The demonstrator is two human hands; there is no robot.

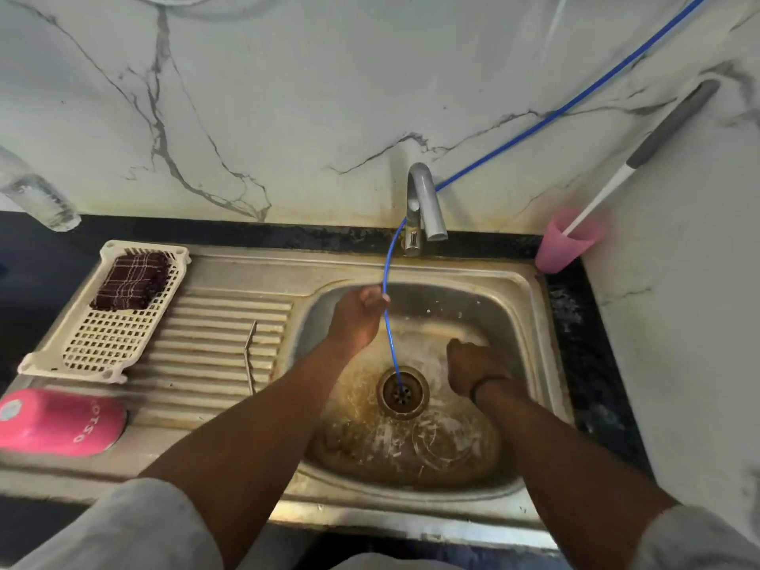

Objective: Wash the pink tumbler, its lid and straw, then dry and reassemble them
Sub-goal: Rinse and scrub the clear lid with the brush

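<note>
The pink tumbler (61, 421) lies on its side at the front left of the drainboard. A thin metal straw (249, 355) rests across the drainboard ribs. In the basin's front half a faint clear round shape (444, 442), possibly the lid, lies on the stained bottom. My left hand (360, 314) is at the basin's back left and pinches a thin blue hose (388, 331) that runs from the tap into the drain. My right hand (473, 364) is low in the basin, right of the drain, with its fingers curled under. Whether it holds anything is hidden.
The steel sink (530, 306) has a tap (423, 203) at the back. A white basket (103, 343) with a dark checked cloth (131, 281) sits on the drainboard. A pink cup (565, 248) holding a long brush stands at the back right corner. A clear glass (39, 195) is at far left.
</note>
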